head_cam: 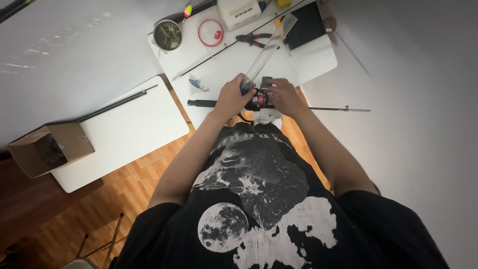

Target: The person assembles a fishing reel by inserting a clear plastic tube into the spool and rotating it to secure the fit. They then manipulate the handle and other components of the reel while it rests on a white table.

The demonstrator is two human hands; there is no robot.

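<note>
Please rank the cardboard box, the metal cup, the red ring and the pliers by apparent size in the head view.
1. Cardboard box, clearly largest, though nearer the camera.
2. Pliers, metal cup and red ring look about alike; I would not rank them.

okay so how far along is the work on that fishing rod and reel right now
Done: the reel looks seated on the fishing rod, though how firmly cannot be told, and tools are laid out on the white table.
In hand: the left hand grips the rod at the reel with a clear plastic tube; the right hand works at the reel.
Left: the pliers, line spool and lure lie untouched.
</note>
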